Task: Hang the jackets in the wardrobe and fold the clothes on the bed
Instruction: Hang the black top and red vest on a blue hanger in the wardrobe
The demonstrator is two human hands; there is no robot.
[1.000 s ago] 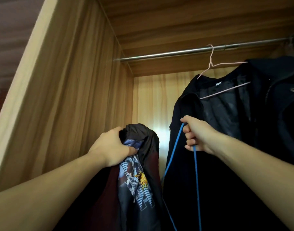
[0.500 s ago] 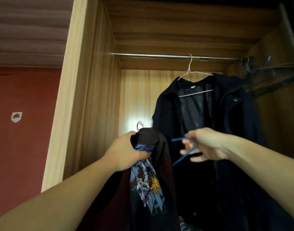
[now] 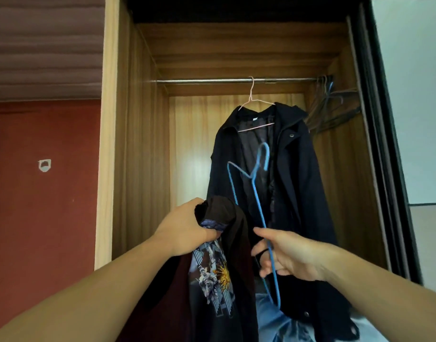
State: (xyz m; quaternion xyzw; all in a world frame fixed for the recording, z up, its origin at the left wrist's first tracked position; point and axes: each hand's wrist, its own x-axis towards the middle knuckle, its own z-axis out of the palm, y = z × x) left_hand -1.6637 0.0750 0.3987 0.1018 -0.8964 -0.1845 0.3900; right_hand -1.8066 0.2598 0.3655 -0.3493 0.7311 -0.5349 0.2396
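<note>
- Two bare hands are reaching up in front of an open wooden wardrobe (image 3: 138,154).
- Left hand (image 3: 184,230) is gripping the bunched top of a dark jacket (image 3: 226,280), its fingers clenched round the fabric; the jacket is hanging down from that grip, showing a printed lining with a yellow sun design.
- Right hand (image 3: 286,255) is holding a blue wire hanger (image 3: 257,201) by its lower bar, fingers curled loosely round the wire; the hanger is standing tilted, hook uppermost, just right of the held jacket and apart from it.
- Behind the hanger, a black coat (image 3: 298,181) is hanging on a pink wire hanger (image 3: 252,104) hooked over the metal rail (image 3: 212,81).
- Several spare hangers (image 3: 333,107) are bunching at the rail's right end.
- Left of the wardrobe, a red wall (image 3: 39,193) is showing a small white mark.
- Below the coat, some light blue cloth (image 3: 268,314) is showing.
</note>
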